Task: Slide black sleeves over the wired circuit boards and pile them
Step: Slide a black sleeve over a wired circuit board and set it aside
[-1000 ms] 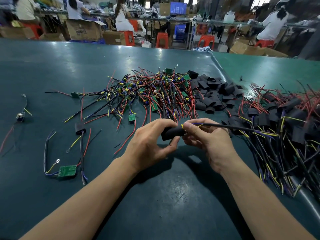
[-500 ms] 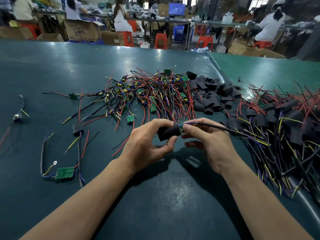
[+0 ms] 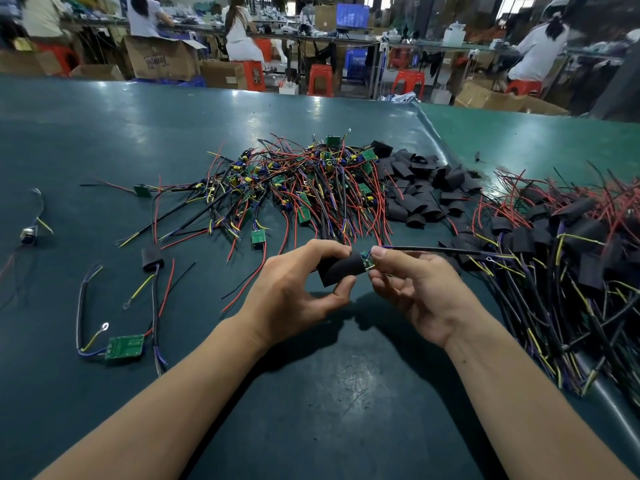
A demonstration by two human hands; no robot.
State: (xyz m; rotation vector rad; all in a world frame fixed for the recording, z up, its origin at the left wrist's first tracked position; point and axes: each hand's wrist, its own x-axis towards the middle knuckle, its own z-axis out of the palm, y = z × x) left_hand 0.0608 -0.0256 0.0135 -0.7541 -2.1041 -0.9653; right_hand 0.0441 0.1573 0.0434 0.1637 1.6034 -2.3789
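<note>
Above green table (image 3: 104, 140), left hand (image 3: 294, 292) around black sleeve (image 3: 341, 268).

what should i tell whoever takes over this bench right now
Left hand grips a black sleeve. Right hand pinches the circuit board at the sleeve's mouth; the board's edge is exposed and its wires trail right.
Done: the sleeved pile on the right.
Left: seat this board fully and pile it, then work through the bare boards in the middle, using the empty sleeves beside them. One loose bare board and one loose sleeved unit lie on the left.
</note>
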